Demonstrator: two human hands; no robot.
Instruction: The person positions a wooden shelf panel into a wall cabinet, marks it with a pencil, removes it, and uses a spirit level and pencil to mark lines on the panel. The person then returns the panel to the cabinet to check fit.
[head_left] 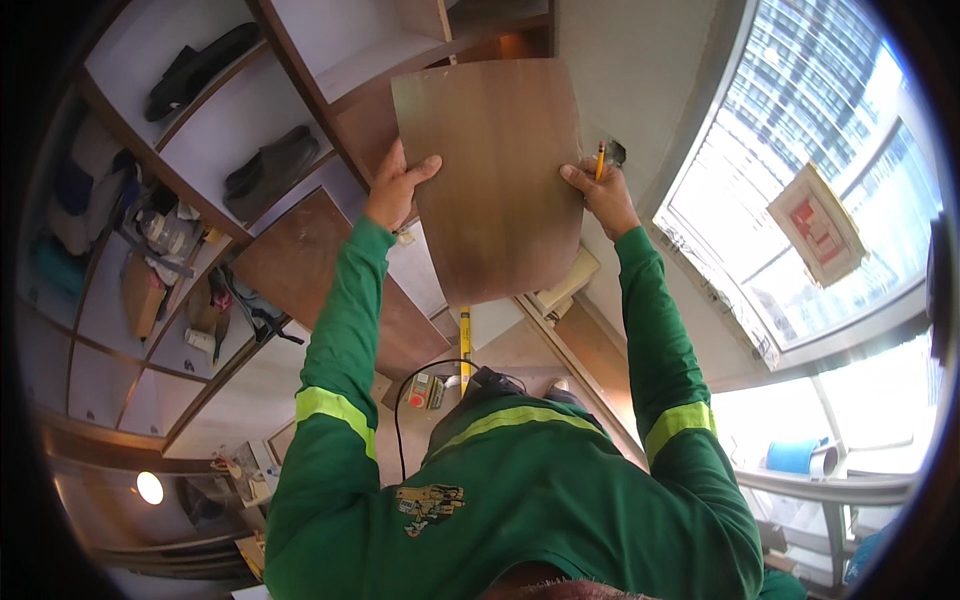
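A brown wood-grain panel point(490, 180) is raised in front of me, held by its two side edges. My left hand point(395, 187) grips the left edge, its thumb lying on the front face. On the opposite edge my right hand point(606, 197) pinches the panel with the thumb in front. A yellow pencil point(600, 160) sticks up from the fingers of that same hand. Most of the fingers on both hands are hidden behind the panel. Beyond its top edge stands a shelf unit point(350, 75), partly covered by the panel.
Dark shoes point(270, 172) sit on shelves at the left. A larger brown board point(330, 280) leans below them. On the floor near me lie a yellow spirit level point(465, 345) and a small box point(427, 391), beside a black cable point(398, 430). A window point(790, 180) takes up the right side.
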